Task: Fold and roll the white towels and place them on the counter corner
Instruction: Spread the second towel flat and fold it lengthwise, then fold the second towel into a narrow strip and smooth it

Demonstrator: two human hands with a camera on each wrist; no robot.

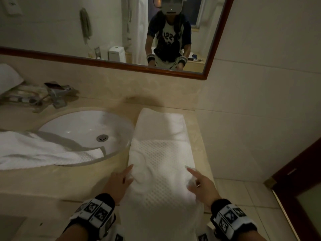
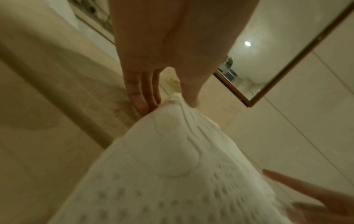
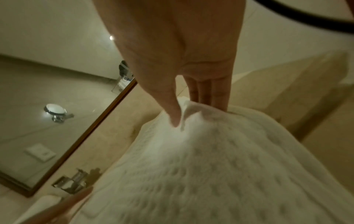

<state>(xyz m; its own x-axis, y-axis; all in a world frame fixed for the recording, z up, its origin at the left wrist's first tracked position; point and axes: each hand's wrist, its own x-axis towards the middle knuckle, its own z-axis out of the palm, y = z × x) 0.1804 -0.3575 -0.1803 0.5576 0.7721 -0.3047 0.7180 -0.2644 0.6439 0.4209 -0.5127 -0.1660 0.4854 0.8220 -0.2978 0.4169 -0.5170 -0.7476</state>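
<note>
A long white waffle-textured towel lies folded lengthwise on the beige counter, right of the sink, its near end hanging over the front edge. My left hand pinches its left edge between thumb and fingers, index finger stretched out. My right hand pinches the right edge the same way. The left wrist view shows the left hand nipping a raised fold of the towel. The right wrist view shows the right hand gripping a fold of the towel. A second white towel drapes over the sink's left rim.
A white oval sink is set into the counter left of the folded towel, with a chrome faucet behind it. A wood-framed mirror hangs above. A tiled wall bounds the counter on the right; a dark door frame stands lower right.
</note>
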